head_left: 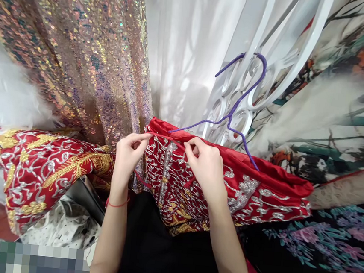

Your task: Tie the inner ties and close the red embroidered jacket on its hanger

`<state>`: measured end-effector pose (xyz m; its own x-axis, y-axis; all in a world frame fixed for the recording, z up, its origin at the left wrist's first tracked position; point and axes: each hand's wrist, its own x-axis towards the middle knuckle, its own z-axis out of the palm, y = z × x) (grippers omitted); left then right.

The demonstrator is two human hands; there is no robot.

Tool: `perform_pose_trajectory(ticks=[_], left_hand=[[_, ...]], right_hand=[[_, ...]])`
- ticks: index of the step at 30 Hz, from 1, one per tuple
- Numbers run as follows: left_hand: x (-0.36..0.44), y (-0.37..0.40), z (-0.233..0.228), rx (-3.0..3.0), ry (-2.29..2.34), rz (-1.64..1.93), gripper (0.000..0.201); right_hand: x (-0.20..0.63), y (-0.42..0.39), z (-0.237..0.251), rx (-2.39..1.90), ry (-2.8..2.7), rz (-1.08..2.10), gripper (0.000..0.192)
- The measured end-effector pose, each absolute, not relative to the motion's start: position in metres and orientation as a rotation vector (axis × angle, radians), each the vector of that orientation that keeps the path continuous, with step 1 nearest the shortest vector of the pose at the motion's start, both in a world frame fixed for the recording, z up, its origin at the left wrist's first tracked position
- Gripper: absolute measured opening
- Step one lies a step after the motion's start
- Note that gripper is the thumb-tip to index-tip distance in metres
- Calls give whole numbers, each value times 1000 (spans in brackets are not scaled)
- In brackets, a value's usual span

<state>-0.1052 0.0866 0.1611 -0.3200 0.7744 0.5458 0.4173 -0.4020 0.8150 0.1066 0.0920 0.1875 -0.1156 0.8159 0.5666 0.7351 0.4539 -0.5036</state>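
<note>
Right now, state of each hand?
Left hand: fingers pinched shut on the red embroidered garment at its top edge.
Right hand: fingers pinched shut on the same edge.

The scene is bright. Soft daylight comes through the thin white curtain (184,51) at the top middle, and the cloth glows almost pure white there. The shiny gold and purple sequin fabric (81,45) throws back many tiny sparkles. The silver and gold stitching on the red embroidered garment (228,188) shines a little too. Shadows are soft and dark only low down, under the red cloth. The middle looks sharp. The edges bend and stretch, and the white fluffy cloth (9,94) at the left looks blurry. A blocky blurred patch (43,261) covers the bottom left corner.
</note>
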Motion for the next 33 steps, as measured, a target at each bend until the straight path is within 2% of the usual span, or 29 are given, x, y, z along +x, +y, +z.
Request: perform_pose_trajectory(ticks=[2, 6, 8, 10, 12, 15, 20, 24, 33], left_hand=[[-95, 90, 164, 1576, 1585, 2027, 15], [-73, 104, 167, 1463, 1264, 2306, 13], [-71, 109, 165, 1431, 1129, 2263, 19], [-76, 109, 164, 1493, 1042, 2079, 27], [-85, 104, 164, 1588, 978, 1887, 29], [-96, 93, 166, 1664, 957, 1729, 22], [-102, 79, 173, 1758, 1014, 1518, 20], [-104, 75, 178, 1923, 1095, 1370, 19], [-96, 84, 165, 1627, 987, 1385, 30]], right_hand=[[115, 92, 192, -1227, -2035, 282, 20], [127, 87, 201, -955, -2117, 869, 19], [128, 85, 205, -841, -2009, 1108, 22], [126, 85, 205, -777, -1890, 1185, 24], [122, 87, 203, -739, -1797, 1154, 23], [111, 93, 195, -693, -1734, 1058, 20], [92, 104, 184, -570, -1881, 651, 19], [90, 110, 184, -512, -2094, 372, 28], [92, 106, 190, -665, -2269, -97, 33]])
